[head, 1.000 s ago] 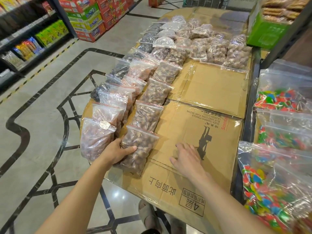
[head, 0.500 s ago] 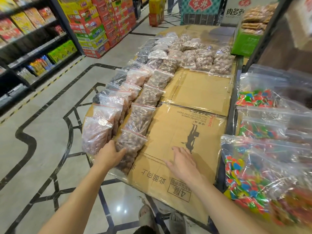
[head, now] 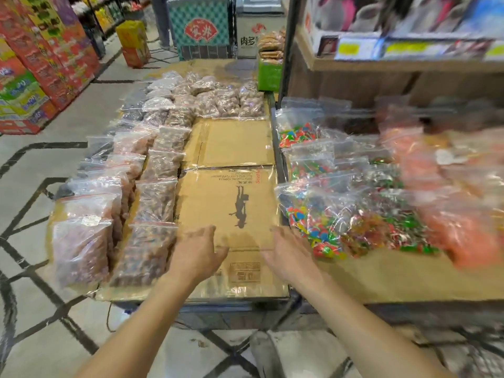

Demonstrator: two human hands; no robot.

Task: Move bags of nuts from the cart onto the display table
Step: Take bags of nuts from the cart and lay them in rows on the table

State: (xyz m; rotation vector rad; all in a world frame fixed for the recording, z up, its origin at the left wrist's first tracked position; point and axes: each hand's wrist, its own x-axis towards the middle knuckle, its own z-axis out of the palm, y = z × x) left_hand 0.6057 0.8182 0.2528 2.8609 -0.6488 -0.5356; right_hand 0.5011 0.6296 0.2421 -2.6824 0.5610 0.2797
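Holds nothing in left hand [head: 197, 252] or right hand [head: 289, 255], fingers loose above the bare cardboard top of the table [head: 231, 143]. Has the nearest bag of nuts [head: 144, 252] lying just beside the left hand, ending rows of such bags down the table's left side; bags of candy [head: 321, 222] near the right hand.

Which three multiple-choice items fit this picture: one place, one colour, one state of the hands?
1. The bags of nuts lie on which side of the bare cardboard? A left B right C underneath
2. The box beyond the far bags is: A green B blue C black
3. The left hand and the right hand are: A gripping bags B open, empty C fists

1 A, bags line the cardboard's left edge.
2 A, its side shows green.
3 B, both are spread over the cardboard.
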